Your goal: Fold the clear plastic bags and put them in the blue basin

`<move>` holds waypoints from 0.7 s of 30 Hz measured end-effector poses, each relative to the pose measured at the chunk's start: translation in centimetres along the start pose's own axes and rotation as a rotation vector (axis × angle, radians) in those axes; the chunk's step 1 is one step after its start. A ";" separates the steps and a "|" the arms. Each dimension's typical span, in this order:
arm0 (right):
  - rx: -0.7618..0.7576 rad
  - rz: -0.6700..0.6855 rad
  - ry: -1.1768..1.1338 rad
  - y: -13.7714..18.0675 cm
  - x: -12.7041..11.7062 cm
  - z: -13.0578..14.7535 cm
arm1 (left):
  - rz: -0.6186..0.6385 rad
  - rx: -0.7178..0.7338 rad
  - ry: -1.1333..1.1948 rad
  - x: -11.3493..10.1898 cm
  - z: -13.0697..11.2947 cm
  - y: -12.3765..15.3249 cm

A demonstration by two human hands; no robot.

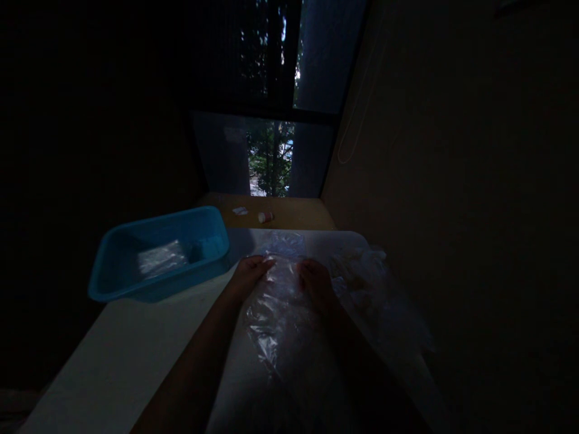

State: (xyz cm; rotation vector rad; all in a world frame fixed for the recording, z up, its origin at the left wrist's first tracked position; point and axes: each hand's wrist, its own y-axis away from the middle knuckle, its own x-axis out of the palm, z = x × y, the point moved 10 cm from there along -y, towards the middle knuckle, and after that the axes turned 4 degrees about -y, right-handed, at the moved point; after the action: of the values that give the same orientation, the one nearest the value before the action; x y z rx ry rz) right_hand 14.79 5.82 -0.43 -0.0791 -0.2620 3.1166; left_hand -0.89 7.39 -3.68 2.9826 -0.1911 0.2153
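A clear plastic bag point(278, 310) stretches over the white table point(149, 337) between my forearms, shiny and creased. My left hand point(250, 276) pinches its left edge, thumb on top. On the opposite edge my right hand point(316, 282) grips the same plastic, its fingers curled and dim in the shadow. Just beyond both hands lies another crinkled piece of clear plastic point(284, 243); whether it joins the bag I cannot tell.
A blue plastic tub point(156, 286) with a shiny clear packet point(161, 258) inside stands on the left. Crumpled clear plastic bags point(366, 271) lie at the right edge. On the ledge behind are a small bottle point(266, 217) and a crumpled white scrap point(240, 211).
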 end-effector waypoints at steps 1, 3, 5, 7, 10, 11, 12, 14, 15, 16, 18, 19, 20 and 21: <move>-0.001 -0.007 -0.013 0.0 -0.1 0.1 | -0.003 0.003 -0.010 -0.1 0.0 0.0; 0.004 -0.014 -0.025 0.1 -0.1 0.2 | -0.016 0.016 -0.020 -0.3 0.0 -0.1; 0.011 -0.011 -0.026 0.2 0.0 0.4 | -0.021 0.035 -0.027 -0.4 -0.1 -0.2; 0.023 -0.005 -0.029 0.2 0.1 0.5 | -0.027 0.047 -0.027 -0.4 -0.3 -0.3; 0.035 0.007 -0.028 0.3 0.3 0.5 | -0.042 0.054 -0.008 -0.4 -0.4 -0.3; 0.040 0.011 -0.026 0.3 0.3 0.4 | -0.043 0.055 0.001 -0.4 -0.5 -0.3; 0.046 0.011 -0.026 0.3 0.3 0.3 | -0.043 0.057 0.009 -0.4 -0.5 -0.3; 0.057 0.014 -0.029 0.2 0.3 0.0 | -0.044 0.060 0.022 -0.5 -0.4 -0.4; 0.056 0.011 -0.032 0.2 0.3 0.0 | -0.047 0.062 0.026 -0.5 -0.4 -0.5; 0.052 0.011 -0.032 0.2 0.3 -0.1 | -0.051 0.065 0.027 -0.6 -0.4 -0.5; 0.039 0.011 -0.015 0.1 0.3 0.0 | -0.052 0.062 0.020 -0.6 -0.3 -0.5; 0.029 0.014 -0.002 0.1 0.3 0.1 | -0.052 0.058 0.017 -0.7 -0.2 -0.5; 0.021 0.013 0.010 0.1 0.3 0.1 | -0.052 0.052 0.013 -0.7 -0.2 -0.5; 0.014 0.015 0.021 0.0 0.3 0.1 | -0.054 0.046 0.010 -0.7 -0.1 -0.5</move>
State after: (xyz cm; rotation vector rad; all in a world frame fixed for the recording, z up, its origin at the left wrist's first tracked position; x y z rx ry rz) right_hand 14.52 5.76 -0.34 -0.1142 -0.2403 3.1301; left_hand -1.52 7.96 -3.77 3.0270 -0.1063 0.2311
